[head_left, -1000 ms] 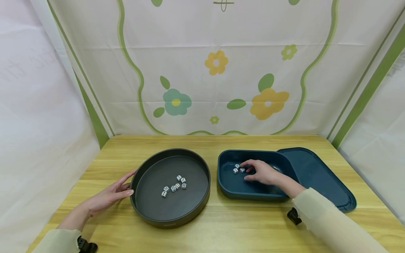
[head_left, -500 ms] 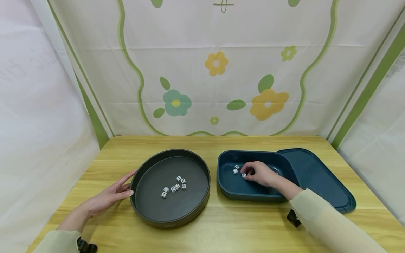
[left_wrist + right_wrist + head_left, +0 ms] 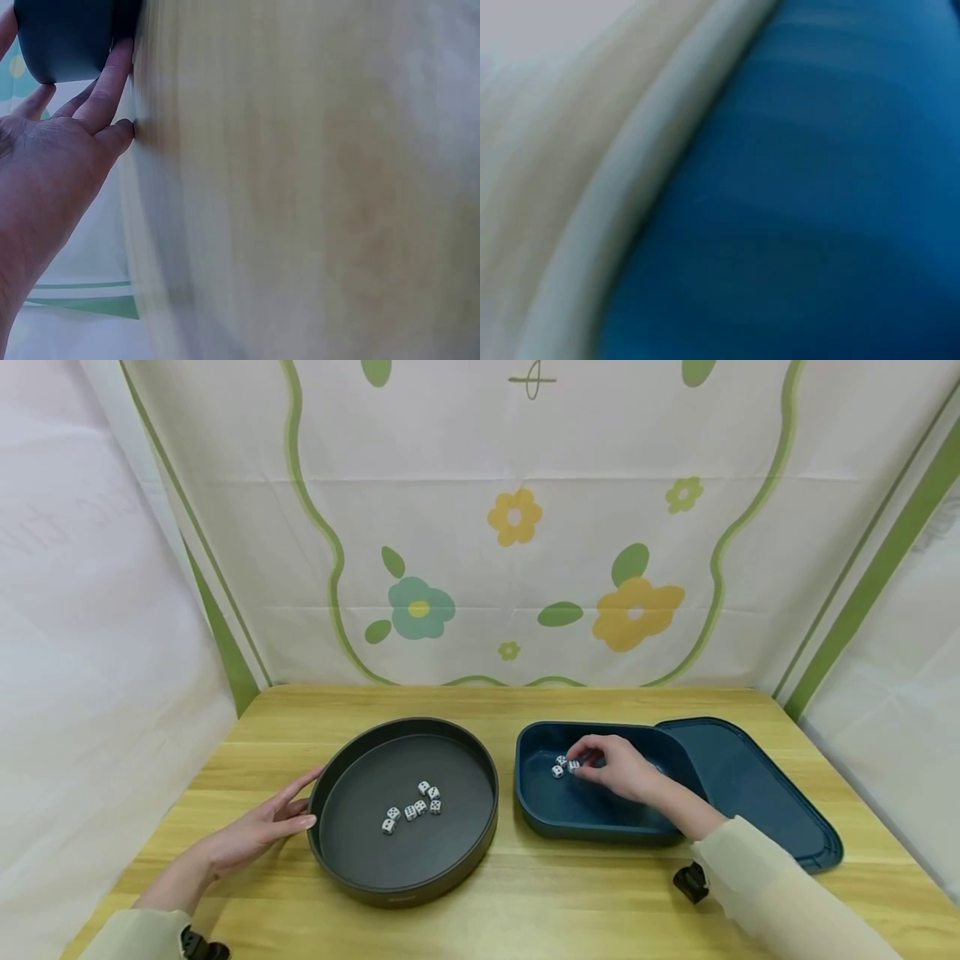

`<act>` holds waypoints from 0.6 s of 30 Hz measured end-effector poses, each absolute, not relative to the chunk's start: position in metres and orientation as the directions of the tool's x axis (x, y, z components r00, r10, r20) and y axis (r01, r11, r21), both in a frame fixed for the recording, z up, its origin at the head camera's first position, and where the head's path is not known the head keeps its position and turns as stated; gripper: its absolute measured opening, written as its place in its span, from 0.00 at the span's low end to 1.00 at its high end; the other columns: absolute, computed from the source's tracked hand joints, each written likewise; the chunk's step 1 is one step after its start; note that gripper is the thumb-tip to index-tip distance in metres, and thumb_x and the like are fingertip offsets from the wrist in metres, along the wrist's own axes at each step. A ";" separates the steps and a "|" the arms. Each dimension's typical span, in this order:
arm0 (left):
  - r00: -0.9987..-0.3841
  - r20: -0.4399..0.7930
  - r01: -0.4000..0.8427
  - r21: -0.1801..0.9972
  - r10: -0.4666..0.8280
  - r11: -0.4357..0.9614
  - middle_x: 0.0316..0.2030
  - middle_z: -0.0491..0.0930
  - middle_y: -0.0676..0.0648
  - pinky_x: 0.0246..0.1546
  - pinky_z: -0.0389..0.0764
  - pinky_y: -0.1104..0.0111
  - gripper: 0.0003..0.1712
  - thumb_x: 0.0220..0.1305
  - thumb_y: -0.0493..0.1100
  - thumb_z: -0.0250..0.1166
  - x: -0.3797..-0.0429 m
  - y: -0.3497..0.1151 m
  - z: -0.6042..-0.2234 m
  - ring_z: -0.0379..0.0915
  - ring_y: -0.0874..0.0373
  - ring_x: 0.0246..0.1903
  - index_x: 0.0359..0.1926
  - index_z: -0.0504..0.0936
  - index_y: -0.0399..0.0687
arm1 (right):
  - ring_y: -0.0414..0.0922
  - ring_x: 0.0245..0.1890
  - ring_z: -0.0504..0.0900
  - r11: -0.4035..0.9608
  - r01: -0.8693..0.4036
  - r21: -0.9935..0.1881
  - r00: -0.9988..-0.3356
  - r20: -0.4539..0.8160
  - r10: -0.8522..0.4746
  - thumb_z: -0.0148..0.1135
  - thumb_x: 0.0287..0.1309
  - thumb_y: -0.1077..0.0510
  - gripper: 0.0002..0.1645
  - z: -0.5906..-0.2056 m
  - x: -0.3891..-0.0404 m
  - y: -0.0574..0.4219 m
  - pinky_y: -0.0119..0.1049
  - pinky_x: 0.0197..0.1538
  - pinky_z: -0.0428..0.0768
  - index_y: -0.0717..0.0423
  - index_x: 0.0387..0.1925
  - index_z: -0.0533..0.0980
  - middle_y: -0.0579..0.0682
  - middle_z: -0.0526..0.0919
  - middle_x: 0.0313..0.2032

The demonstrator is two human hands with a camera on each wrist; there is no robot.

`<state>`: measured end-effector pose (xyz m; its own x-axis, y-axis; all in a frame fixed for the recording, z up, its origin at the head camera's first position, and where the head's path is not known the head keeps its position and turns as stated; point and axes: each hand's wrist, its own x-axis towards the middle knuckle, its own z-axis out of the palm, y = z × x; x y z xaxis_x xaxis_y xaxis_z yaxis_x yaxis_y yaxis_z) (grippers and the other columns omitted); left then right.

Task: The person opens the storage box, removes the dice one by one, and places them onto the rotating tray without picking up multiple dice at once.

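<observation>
My right hand (image 3: 621, 768) reaches into a dark blue rectangular container (image 3: 600, 831) and pinches a white die (image 3: 573, 767) between thumb and fingertips. Right beside it in the container are two more dice, one of them a white die (image 3: 557, 772) with black pips. On the left, my left hand (image 3: 255, 833) touches the side of a round dark grey pan (image 3: 403, 893), its fingers extended along the wall. The left wrist view shows these fingers (image 3: 109, 86) against the pan's outer side (image 3: 64, 37). Several dice (image 3: 410, 812) lie on the pan's floor. The right hand is absent from the blurred right wrist view.
A dark blue lid (image 3: 757, 793) lies partly behind the container's right side. Both stand on a wooden table (image 3: 517, 910). A white curtain (image 3: 450, 527) printed with flowers rises along the table's back edge, with further white cloth at both sides.
The right hand has closed its thumb and fingertips on a die, drawn it slightly nearer, then moved it back toward the other two. The left hand stays on the pan.
</observation>
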<state>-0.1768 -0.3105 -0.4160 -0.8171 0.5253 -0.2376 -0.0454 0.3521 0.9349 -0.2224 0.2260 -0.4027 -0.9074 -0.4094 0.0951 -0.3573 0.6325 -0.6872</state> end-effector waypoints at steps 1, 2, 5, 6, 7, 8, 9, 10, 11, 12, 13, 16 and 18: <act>-0.816 -0.236 -0.042 0.935 0.528 0.352 0.70 0.44 0.24 0.61 0.45 0.35 0.42 0.76 0.42 0.50 -0.177 -0.311 -0.416 0.40 0.34 0.68 0.78 0.33 0.56 | 0.43 0.35 0.77 0.624 -0.363 -0.692 -0.907 0.110 -0.406 0.66 0.59 0.64 0.07 -0.401 -0.222 0.224 0.36 0.37 0.78 0.57 0.41 0.81 0.46 0.81 0.37; -0.815 -0.234 -0.040 0.935 0.529 0.353 0.70 0.44 0.24 0.61 0.46 0.36 0.42 0.76 0.41 0.50 -0.177 -0.311 -0.417 0.40 0.34 0.68 0.78 0.33 0.57 | 0.43 0.35 0.77 0.614 -0.373 -0.696 -0.905 0.126 -0.407 0.66 0.60 0.65 0.07 -0.398 -0.221 0.223 0.36 0.38 0.78 0.57 0.41 0.81 0.47 0.81 0.38; -0.815 -0.233 -0.033 0.933 0.531 0.358 0.70 0.45 0.24 0.61 0.47 0.37 0.42 0.76 0.42 0.50 -0.177 -0.312 -0.417 0.40 0.34 0.68 0.78 0.33 0.57 | 0.42 0.35 0.78 0.591 -0.398 -0.701 -0.896 0.161 -0.413 0.65 0.60 0.65 0.08 -0.390 -0.220 0.216 0.35 0.38 0.78 0.57 0.41 0.81 0.47 0.81 0.38; -0.816 -0.233 -0.033 0.932 0.529 0.360 0.70 0.45 0.24 0.61 0.48 0.38 0.42 0.76 0.42 0.50 -0.176 -0.312 -0.417 0.41 0.35 0.68 0.78 0.34 0.57 | 0.42 0.35 0.78 0.584 -0.406 -0.704 -0.893 0.168 -0.418 0.65 0.60 0.65 0.08 -0.387 -0.219 0.213 0.35 0.37 0.78 0.57 0.42 0.81 0.47 0.81 0.38; -0.816 -0.233 -0.032 0.932 0.529 0.361 0.70 0.45 0.24 0.61 0.48 0.39 0.42 0.76 0.42 0.50 -0.176 -0.313 -0.417 0.41 0.35 0.68 0.78 0.34 0.57 | 0.42 0.35 0.78 0.577 -0.411 -0.706 -0.890 0.173 -0.422 0.65 0.61 0.65 0.08 -0.385 -0.219 0.210 0.35 0.38 0.77 0.57 0.42 0.81 0.46 0.81 0.38; -0.816 -0.234 -0.033 0.932 0.529 0.361 0.70 0.45 0.24 0.61 0.48 0.39 0.42 0.76 0.42 0.50 -0.176 -0.313 -0.417 0.41 0.35 0.68 0.78 0.34 0.58 | 0.42 0.35 0.78 0.568 -0.418 -0.709 -0.885 0.177 -0.430 0.64 0.61 0.64 0.07 -0.382 -0.219 0.207 0.36 0.37 0.77 0.57 0.42 0.81 0.46 0.81 0.38; -0.815 -0.234 -0.033 0.932 0.530 0.360 0.70 0.44 0.24 0.61 0.48 0.39 0.42 0.76 0.42 0.50 -0.176 -0.313 -0.417 0.40 0.35 0.68 0.78 0.33 0.58 | 0.42 0.35 0.78 0.563 -0.420 -0.712 -0.883 0.178 -0.434 0.64 0.61 0.64 0.07 -0.379 -0.218 0.203 0.36 0.37 0.77 0.57 0.42 0.81 0.46 0.81 0.38; -0.814 -0.234 -0.035 0.933 0.531 0.358 0.71 0.44 0.24 0.62 0.47 0.39 0.42 0.76 0.42 0.50 -0.177 -0.313 -0.417 0.40 0.35 0.68 0.78 0.33 0.58 | 0.42 0.34 0.78 0.555 -0.422 -0.717 -0.881 0.179 -0.439 0.64 0.61 0.63 0.07 -0.376 -0.217 0.199 0.36 0.37 0.77 0.57 0.42 0.81 0.46 0.81 0.37; -0.814 -0.235 -0.036 0.933 0.532 0.357 0.71 0.44 0.24 0.62 0.47 0.38 0.42 0.76 0.42 0.50 -0.177 -0.313 -0.417 0.40 0.34 0.68 0.78 0.33 0.57 | 0.43 0.34 0.78 0.548 -0.422 -0.722 -0.879 0.178 -0.443 0.65 0.62 0.63 0.07 -0.373 -0.216 0.195 0.36 0.37 0.77 0.57 0.42 0.81 0.45 0.81 0.37; -0.812 -0.237 -0.039 0.934 0.533 0.356 0.71 0.43 0.25 0.62 0.46 0.38 0.42 0.76 0.42 0.50 -0.177 -0.313 -0.417 0.39 0.34 0.69 0.78 0.33 0.57 | 0.43 0.34 0.78 0.538 -0.426 -0.728 -0.874 0.178 -0.451 0.64 0.62 0.63 0.07 -0.371 -0.216 0.190 0.37 0.37 0.77 0.57 0.43 0.81 0.45 0.81 0.36; -0.811 -0.239 -0.040 0.934 0.534 0.356 0.71 0.42 0.25 0.62 0.46 0.37 0.42 0.76 0.42 0.50 -0.178 -0.313 -0.417 0.38 0.34 0.69 0.78 0.33 0.57 | 0.43 0.34 0.78 0.527 -0.429 -0.734 -0.870 0.179 -0.459 0.65 0.62 0.63 0.08 -0.369 -0.215 0.186 0.37 0.36 0.77 0.57 0.43 0.81 0.45 0.81 0.36; -0.809 -0.246 -0.049 0.933 0.534 0.356 0.71 0.41 0.24 0.62 0.44 0.35 0.43 0.76 0.42 0.50 -0.178 -0.313 -0.418 0.36 0.33 0.69 0.78 0.32 0.57 | 0.43 0.35 0.78 0.495 -0.444 -0.747 -0.855 0.188 -0.483 0.65 0.61 0.63 0.08 -0.364 -0.213 0.172 0.37 0.37 0.78 0.57 0.43 0.81 0.45 0.81 0.37; -0.807 -0.250 -0.054 0.934 0.535 0.354 0.71 0.40 0.24 0.61 0.43 0.34 0.43 0.76 0.42 0.50 -0.178 -0.312 -0.418 0.36 0.32 0.69 0.78 0.32 0.57 | 0.42 0.36 0.79 0.476 -0.454 -0.753 -0.845 0.193 -0.499 0.65 0.62 0.63 0.08 -0.363 -0.212 0.163 0.37 0.38 0.78 0.56 0.43 0.81 0.45 0.82 0.38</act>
<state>-0.1782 -0.3122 -0.4180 -0.8067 0.5355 -0.2501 -0.0544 0.3541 0.9336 -0.2124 0.1627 -0.3629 -0.8448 -0.4989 0.1935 -0.4536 0.4761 -0.7534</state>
